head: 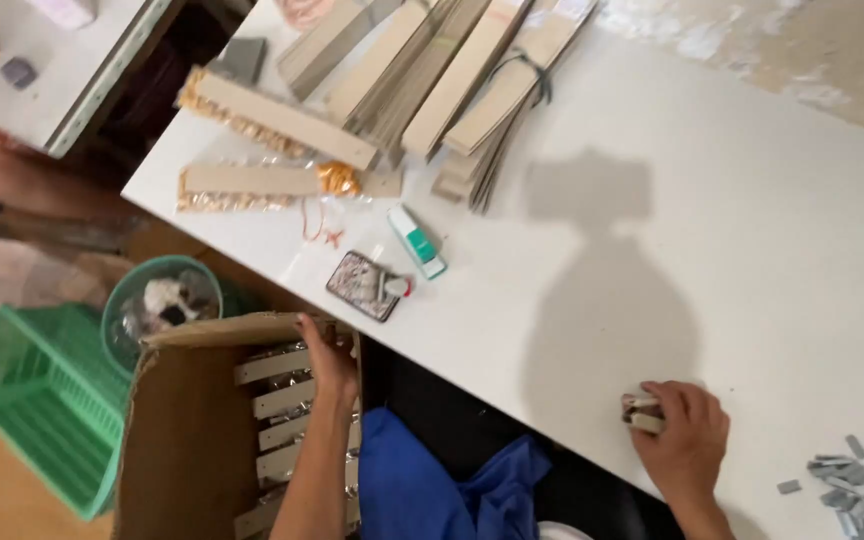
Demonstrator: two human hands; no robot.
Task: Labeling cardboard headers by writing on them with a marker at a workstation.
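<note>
- Left hand (327, 365): reaching down off the near edge of the white bench (732, 250) into an open brown cardboard box (187, 430) standing below it. The fingers are curled over the top of a row of packets with pale card header strips (277, 400) stacked upright inside the box. Whether the grip has closed on one packet or merely rests on the row cannot be told from this view.
- Right hand (682, 435): resting on the bench close to its near edge, grip closed around a small grey-and-tan stapler-like tool (642, 415), which protrudes from the hand toward the left.
- Governing relation: the packets lie below bench level and to the left of the body; their header strips run crosswise in the box, roughly parallel to one another, with the left hand across the uppermost. The left hand is at them; the right hand is well apart, on the far side of the blue cloth (432, 480) at the lap.
- A scatter of small grey metal strips (852, 485) lies just beside the right hand, toward the bench's near right corner.
- Toward the bench's far left: long bundles of tan card strips (432, 70), filled packets with orange contents (252, 185), a white-and-teal tube-shaped item (417, 242) and a dark patterned flat case (362, 285).
- On the floor left of the box: a green plastic basket (37, 400) and a green round bin (157, 300).
</note>
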